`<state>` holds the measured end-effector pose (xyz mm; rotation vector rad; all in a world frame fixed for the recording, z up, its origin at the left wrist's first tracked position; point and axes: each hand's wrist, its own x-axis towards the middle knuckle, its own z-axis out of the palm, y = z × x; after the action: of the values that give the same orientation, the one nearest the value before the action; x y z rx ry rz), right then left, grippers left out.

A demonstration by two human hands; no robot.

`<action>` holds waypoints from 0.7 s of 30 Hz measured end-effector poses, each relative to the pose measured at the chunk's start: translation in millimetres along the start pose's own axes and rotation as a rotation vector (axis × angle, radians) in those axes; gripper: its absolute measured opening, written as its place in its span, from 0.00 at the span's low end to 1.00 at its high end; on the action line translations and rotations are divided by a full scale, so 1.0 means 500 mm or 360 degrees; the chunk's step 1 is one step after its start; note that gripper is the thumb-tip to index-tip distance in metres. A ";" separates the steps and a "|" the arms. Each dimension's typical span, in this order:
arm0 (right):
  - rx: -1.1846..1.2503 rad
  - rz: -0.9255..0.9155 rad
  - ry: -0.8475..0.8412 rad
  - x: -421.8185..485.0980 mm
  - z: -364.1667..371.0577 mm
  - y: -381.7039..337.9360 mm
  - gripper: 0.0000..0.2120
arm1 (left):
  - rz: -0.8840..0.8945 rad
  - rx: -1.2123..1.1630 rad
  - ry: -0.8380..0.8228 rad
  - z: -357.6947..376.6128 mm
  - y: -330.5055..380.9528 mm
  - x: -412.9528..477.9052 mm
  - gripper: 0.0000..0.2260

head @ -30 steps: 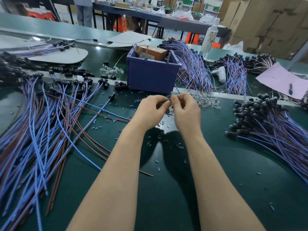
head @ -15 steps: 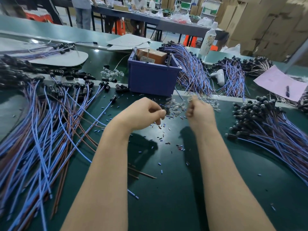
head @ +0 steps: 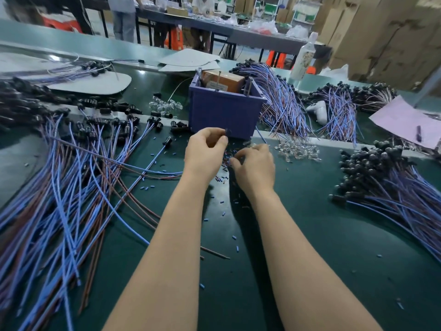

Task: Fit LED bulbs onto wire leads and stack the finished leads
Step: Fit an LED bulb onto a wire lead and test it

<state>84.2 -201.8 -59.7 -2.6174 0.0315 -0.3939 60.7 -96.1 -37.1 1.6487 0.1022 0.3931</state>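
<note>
Though half hidden, black socket [head: 228, 132] at tip of left hand [head: 205, 152] grip.

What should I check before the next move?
1. Left hand grips a lead: ok, its dark cap shows at the fingertips.
2. Right hand holds a bulb: cannot tell, its curled fingers hide whatever they pinch.
3. Bulbs to hand: ok, a clear pile lies just right of the right hand.
4. Finished stack reachable: ok, it lies further right.
5. Held lead free of loose leads: cannot tell.
</note>
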 end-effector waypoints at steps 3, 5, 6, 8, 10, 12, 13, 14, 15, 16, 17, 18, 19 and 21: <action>-0.0121 -0.0051 0.0002 -0.003 0.006 -0.007 0.12 | 0.0089 0.0394 0.0003 0.000 -0.001 -0.005 0.06; -0.0031 -0.0036 0.0043 -0.001 0.001 -0.004 0.11 | 0.0188 0.0511 -0.0021 0.000 -0.004 -0.007 0.06; 0.0167 -0.0004 0.0073 0.000 -0.007 -0.001 0.09 | 0.0236 0.0518 -0.0047 0.000 -0.005 -0.007 0.06; 0.0733 0.0061 0.0121 -0.001 -0.030 0.008 0.04 | 0.0294 0.0533 -0.0069 0.002 -0.008 -0.008 0.06; 0.1157 0.0059 0.0159 -0.008 -0.057 0.021 0.03 | 0.0321 0.0531 -0.0089 0.005 -0.010 -0.007 0.07; 0.1373 -0.0011 0.0126 -0.017 -0.073 0.034 0.07 | 0.0325 0.0489 -0.0129 0.009 -0.013 -0.008 0.07; 0.1416 -0.0047 0.0106 -0.022 -0.076 0.037 0.07 | 0.0326 0.0463 -0.0149 0.010 -0.015 -0.009 0.08; 0.1424 -0.0084 0.0093 -0.026 -0.078 0.039 0.06 | 0.0327 0.0440 -0.0167 0.011 -0.017 -0.010 0.09; 0.1418 -0.0113 0.0090 -0.029 -0.079 0.040 0.06 | 0.0327 0.0425 -0.0186 0.012 -0.018 -0.011 0.09; 0.1408 -0.0137 0.0095 -0.030 -0.078 0.039 0.06 | 0.0322 0.0418 -0.0206 0.011 -0.019 -0.012 0.10; 0.1394 -0.0160 0.0104 -0.030 -0.078 0.036 0.07 | 0.0315 0.0416 -0.0228 0.011 -0.020 -0.012 0.10; 0.1378 -0.0191 0.0112 -0.030 -0.079 0.034 0.07 | 0.0308 0.0415 -0.0246 0.012 -0.020 -0.012 0.10; 0.1356 -0.0219 0.0117 -0.031 -0.079 0.032 0.07 | 0.0301 0.0411 -0.0261 0.013 -0.020 -0.012 0.10; 0.1289 -0.0261 0.0134 -0.033 -0.080 0.029 0.08 | 0.0278 0.0406 -0.0281 0.015 -0.020 -0.013 0.11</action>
<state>57.8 -231.5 -37.5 -1.8071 -0.2619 -0.4550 58.6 -103.8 -48.7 1.9447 -0.1299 0.3763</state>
